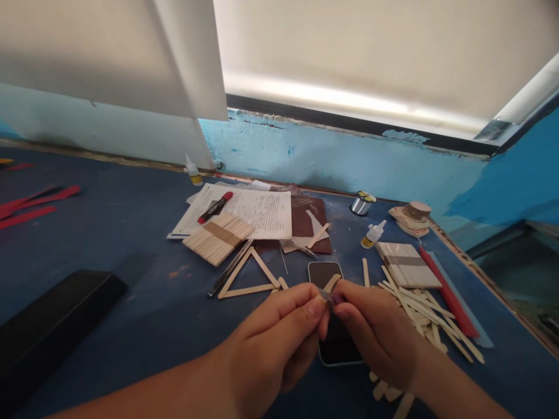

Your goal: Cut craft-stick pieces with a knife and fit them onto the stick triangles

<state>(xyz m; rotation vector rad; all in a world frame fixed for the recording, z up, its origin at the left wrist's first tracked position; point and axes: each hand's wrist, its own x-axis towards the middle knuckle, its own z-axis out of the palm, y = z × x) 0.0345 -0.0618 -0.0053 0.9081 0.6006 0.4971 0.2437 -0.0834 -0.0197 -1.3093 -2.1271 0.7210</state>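
Note:
My left hand (279, 334) is closed, thumb and fingers pinching a wooden craft stick (333, 283) whose rounded end shows between the hands. Close against it is my right hand (382, 326), also closed. A small grey, flat, blade-like piece (325, 295) with a purple bit beside it sits at the right fingertips, against the stick. Most of that piece is hidden by the fingers. Both hands are above a dark phone (338, 343) lying on the blue table (174, 343). Just beyond the left hand lies a triangle of craft sticks (248, 290).
Loose craft sticks (421, 314) and a banded bundle (408, 265) lie at right. Another bundle (218, 237), papers (262, 212) and a red-capped marker (215, 208) are behind. Two glue bottles (372, 235), a wire spool (362, 203) and a black object (61, 326) surround them.

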